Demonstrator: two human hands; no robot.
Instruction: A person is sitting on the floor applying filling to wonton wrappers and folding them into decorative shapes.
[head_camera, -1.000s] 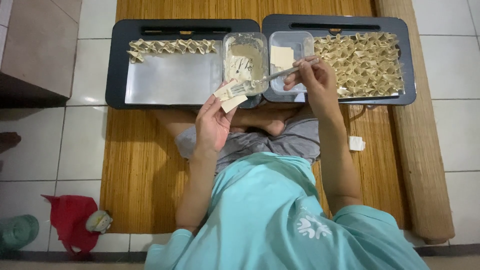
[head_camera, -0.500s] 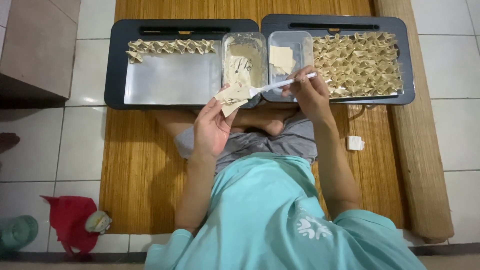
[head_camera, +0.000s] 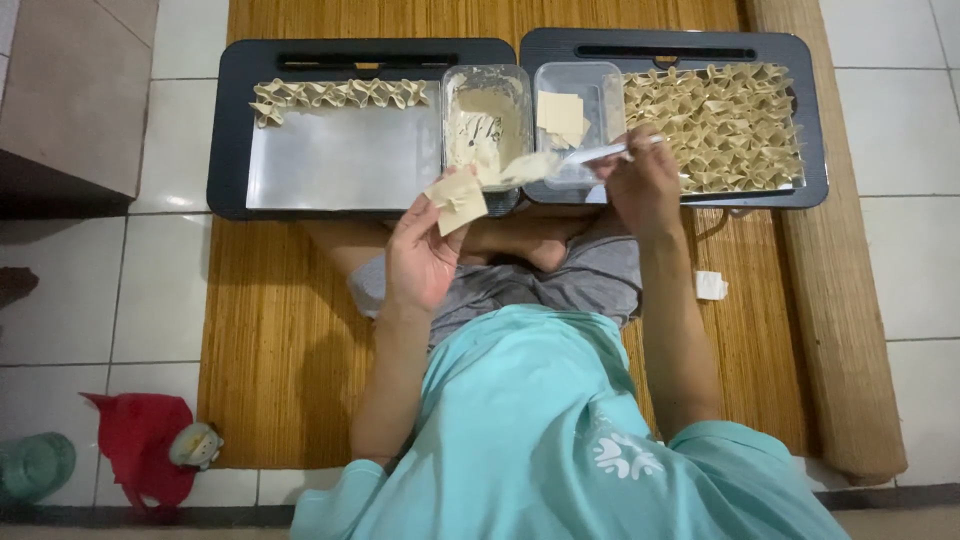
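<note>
A person is seen from above, seated cross-legged on a woven mat (head_camera: 280, 330). A pale square dough wrapper (head_camera: 457, 198) is cupped on the fingertips of the left hand (head_camera: 422, 255), held over the lap just near of the trays; the fingers are curled loosely under it, not clamped. A white spoon (head_camera: 570, 158) is pinched closed by the right hand (head_camera: 643, 180), its bowl loaded with beige filling and held just right of the wrapper. Beyond it, a clear tub of filling (head_camera: 487, 120) is seen, and to its right a clear tub (head_camera: 570, 110) holding spare wrappers. A row of folded dumplings (head_camera: 340, 95) lies at the far edge of the left tray (head_camera: 230, 140); the right tray (head_camera: 812, 130) is packed with them. The wrapper is judged thin, limp, light and easily torn, best supported from beneath and taken by its edges.
</note>
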